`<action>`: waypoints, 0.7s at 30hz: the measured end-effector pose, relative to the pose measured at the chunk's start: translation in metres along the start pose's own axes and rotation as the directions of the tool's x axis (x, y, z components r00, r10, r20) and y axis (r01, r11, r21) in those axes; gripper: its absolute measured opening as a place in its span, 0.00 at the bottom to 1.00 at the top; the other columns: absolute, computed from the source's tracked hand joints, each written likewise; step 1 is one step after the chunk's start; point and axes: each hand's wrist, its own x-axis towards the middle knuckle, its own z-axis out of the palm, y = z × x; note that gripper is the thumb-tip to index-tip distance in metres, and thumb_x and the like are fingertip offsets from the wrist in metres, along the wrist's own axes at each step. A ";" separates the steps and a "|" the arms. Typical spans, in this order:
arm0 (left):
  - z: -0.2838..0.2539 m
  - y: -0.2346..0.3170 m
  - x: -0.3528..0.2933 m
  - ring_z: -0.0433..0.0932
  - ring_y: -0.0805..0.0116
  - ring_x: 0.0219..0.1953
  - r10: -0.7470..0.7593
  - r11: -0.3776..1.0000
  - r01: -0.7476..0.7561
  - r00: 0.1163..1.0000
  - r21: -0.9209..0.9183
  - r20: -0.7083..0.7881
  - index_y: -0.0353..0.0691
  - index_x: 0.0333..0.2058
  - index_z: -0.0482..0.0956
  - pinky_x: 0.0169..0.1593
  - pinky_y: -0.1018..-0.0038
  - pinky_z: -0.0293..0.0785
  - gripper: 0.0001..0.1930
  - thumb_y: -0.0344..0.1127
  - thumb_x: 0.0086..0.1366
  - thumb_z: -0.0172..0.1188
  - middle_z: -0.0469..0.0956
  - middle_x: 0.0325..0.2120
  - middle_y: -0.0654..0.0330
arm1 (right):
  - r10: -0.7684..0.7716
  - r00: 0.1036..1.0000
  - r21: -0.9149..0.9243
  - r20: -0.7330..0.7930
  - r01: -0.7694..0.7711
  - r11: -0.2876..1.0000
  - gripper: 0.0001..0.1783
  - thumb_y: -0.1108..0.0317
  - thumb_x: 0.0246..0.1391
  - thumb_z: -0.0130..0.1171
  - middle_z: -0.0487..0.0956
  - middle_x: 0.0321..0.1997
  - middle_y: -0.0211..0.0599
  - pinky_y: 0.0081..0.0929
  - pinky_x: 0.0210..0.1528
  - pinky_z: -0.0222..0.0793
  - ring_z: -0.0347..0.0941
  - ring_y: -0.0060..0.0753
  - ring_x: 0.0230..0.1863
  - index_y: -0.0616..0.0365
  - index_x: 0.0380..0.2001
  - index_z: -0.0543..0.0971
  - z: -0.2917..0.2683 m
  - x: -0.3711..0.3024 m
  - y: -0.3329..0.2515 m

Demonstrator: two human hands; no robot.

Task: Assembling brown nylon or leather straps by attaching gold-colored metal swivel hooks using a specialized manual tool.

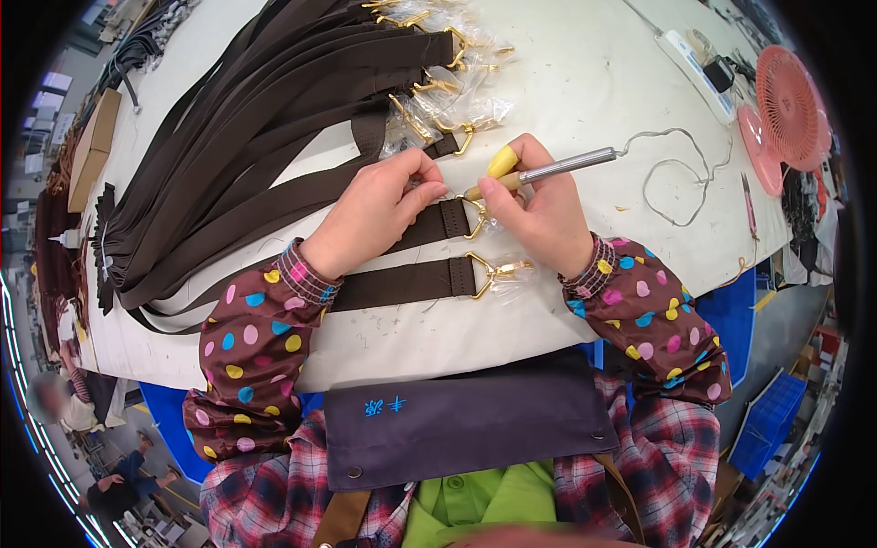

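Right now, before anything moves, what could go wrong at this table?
The corded pen-like tool in the right hand points toward the fingertips of the left hand beside the dark brown webbing strap; a slip could hurt them, especially if the tip is hot, which I can't tell.

Its loose grey cord loops on the white table and might snag.

Clear plastic wrap around the gold-coloured hardware lies nearby and could be damaged.

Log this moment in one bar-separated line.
left hand: over dark strap, near its end | right hand: holding corded tool, tip near left fingertips | strap bundle: upper left | pink fan: far right
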 end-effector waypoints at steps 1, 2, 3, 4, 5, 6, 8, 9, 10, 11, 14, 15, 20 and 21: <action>0.001 0.000 0.000 0.65 0.84 0.22 -0.001 1.000 0.001 1.000 0.000 0.000 0.38 0.34 0.72 0.21 0.83 0.65 0.05 0.32 0.66 0.56 0.69 0.21 0.69 | 0.000 1.000 0.001 0.001 0.000 1.000 0.10 0.70 0.52 0.61 0.72 0.22 0.28 0.18 0.25 0.61 0.63 0.15 0.23 0.60 0.31 0.69 0.000 0.000 0.000; 0.001 0.000 -0.001 0.66 0.84 0.21 -0.016 0.999 0.016 1.000 -0.032 0.003 0.38 0.34 0.71 0.20 0.84 0.65 0.05 0.32 0.67 0.55 0.69 0.21 0.69 | -0.010 1.000 -0.021 0.010 0.010 1.000 0.11 0.70 0.51 0.61 0.72 0.22 0.28 0.18 0.25 0.60 0.63 0.15 0.23 0.59 0.32 0.69 0.001 0.000 0.000; 0.001 -0.001 -0.001 0.66 0.84 0.21 -0.030 0.997 0.030 1.000 -0.064 0.008 0.38 0.34 0.71 0.19 0.84 0.66 0.05 0.32 0.68 0.54 0.69 0.22 0.69 | -0.019 1.000 -0.043 0.020 0.020 0.999 0.11 0.70 0.51 0.61 0.72 0.22 0.28 0.18 0.25 0.60 0.63 0.15 0.23 0.59 0.32 0.68 0.001 -0.001 0.000; 0.002 -0.001 -0.002 0.66 0.84 0.21 -0.032 0.997 0.032 0.999 -0.065 0.007 0.38 0.34 0.71 0.19 0.84 0.66 0.05 0.32 0.68 0.54 0.69 0.22 0.69 | -0.019 1.000 -0.042 0.021 0.019 0.999 0.11 0.70 0.51 0.61 0.72 0.22 0.28 0.18 0.25 0.60 0.63 0.15 0.23 0.59 0.32 0.68 0.002 -0.001 0.001; 0.002 -0.002 -0.001 0.67 0.84 0.22 -0.048 0.993 0.050 0.999 -0.105 0.016 0.38 0.34 0.70 0.20 0.85 0.67 0.05 0.32 0.68 0.54 0.69 0.22 0.69 | -0.032 0.999 -0.057 0.022 0.033 0.998 0.11 0.70 0.51 0.61 0.72 0.22 0.28 0.18 0.24 0.60 0.63 0.16 0.22 0.59 0.32 0.68 0.002 0.000 0.002; 0.002 -0.003 0.000 0.67 0.84 0.22 -0.065 0.987 0.068 0.998 -0.145 0.026 0.37 0.34 0.70 0.21 0.85 0.68 0.05 0.31 0.68 0.53 0.70 0.23 0.69 | -0.045 0.999 -0.072 0.023 0.046 0.996 0.12 0.70 0.51 0.62 0.72 0.22 0.29 0.19 0.24 0.60 0.63 0.17 0.22 0.59 0.32 0.68 0.002 0.000 0.004; 0.004 -0.006 0.002 0.67 0.84 0.22 -0.060 0.984 0.064 0.998 -0.168 0.028 0.37 0.35 0.70 0.21 0.85 0.68 0.05 0.31 0.69 0.52 0.70 0.23 0.68 | -0.053 0.998 -0.077 0.021 0.054 0.996 0.12 0.70 0.51 0.62 0.72 0.22 0.29 0.19 0.23 0.60 0.63 0.17 0.21 0.59 0.32 0.68 0.003 0.000 0.008; 0.004 -0.008 0.003 0.68 0.84 0.22 -0.055 0.980 0.059 0.998 -0.189 0.030 0.36 0.35 0.69 0.21 0.85 0.69 0.05 0.31 0.69 0.52 0.70 0.24 0.67 | -0.062 0.998 -0.081 0.019 0.063 0.995 0.12 0.70 0.50 0.62 0.72 0.21 0.30 0.20 0.23 0.60 0.63 0.18 0.21 0.59 0.32 0.68 0.003 0.000 0.009; 0.005 -0.009 0.004 0.68 0.84 0.22 -0.055 0.980 0.060 0.998 -0.190 0.033 0.36 0.35 0.69 0.21 0.85 0.69 0.05 0.31 0.69 0.52 0.70 0.24 0.67 | -0.059 0.998 -0.082 0.017 0.061 0.995 0.12 0.70 0.50 0.62 0.72 0.21 0.30 0.20 0.23 0.60 0.63 0.18 0.21 0.59 0.32 0.68 0.003 0.000 0.010; 0.004 -0.009 0.004 0.68 0.84 0.23 -0.057 0.979 0.062 0.998 -0.194 0.031 0.36 0.35 0.69 0.22 0.86 0.69 0.05 0.30 0.69 0.51 0.70 0.24 0.67 | -0.073 0.997 -0.089 0.017 0.074 0.993 0.12 0.69 0.50 0.62 0.72 0.21 0.30 0.20 0.23 0.60 0.63 0.18 0.21 0.59 0.31 0.68 0.004 0.001 0.009; 0.003 -0.009 0.003 0.69 0.82 0.22 -0.051 0.975 0.051 0.999 -0.216 0.007 0.35 0.34 0.70 0.22 0.83 0.70 0.06 0.32 0.68 0.53 0.71 0.23 0.65 | -0.082 0.996 -0.100 0.021 0.084 0.991 0.12 0.69 0.50 0.62 0.72 0.21 0.31 0.20 0.23 0.61 0.63 0.19 0.21 0.59 0.31 0.68 0.005 0.002 0.008; 0.003 -0.010 0.003 0.71 0.81 0.21 -0.042 0.971 0.038 0.999 -0.235 -0.013 0.34 0.33 0.70 0.22 0.81 0.71 0.07 0.33 0.67 0.55 0.72 0.21 0.64 | -0.076 0.997 -0.105 0.025 0.078 0.991 0.13 0.69 0.50 0.63 0.72 0.21 0.31 0.21 0.23 0.61 0.63 0.19 0.20 0.59 0.31 0.68 0.005 0.003 0.008; 0.003 -0.010 0.004 0.71 0.81 0.21 -0.040 0.970 0.037 0.999 -0.242 -0.008 0.35 0.33 0.70 0.22 0.81 0.71 0.07 0.33 0.67 0.55 0.72 0.21 0.65 | -0.085 0.996 -0.123 0.024 0.087 0.989 0.13 0.68 0.50 0.63 0.73 0.22 0.32 0.21 0.23 0.61 0.64 0.21 0.20 0.59 0.31 0.68 0.005 0.004 0.008; 0.003 -0.009 0.004 0.70 0.81 0.21 -0.037 0.970 0.034 0.999 -0.239 -0.010 0.35 0.33 0.70 0.22 0.81 0.71 0.07 0.33 0.67 0.54 0.71 0.21 0.65 | -0.082 0.996 -0.124 0.025 0.084 0.989 0.13 0.68 0.50 0.63 0.73 0.22 0.33 0.21 0.23 0.61 0.64 0.22 0.20 0.59 0.31 0.68 0.005 0.003 0.008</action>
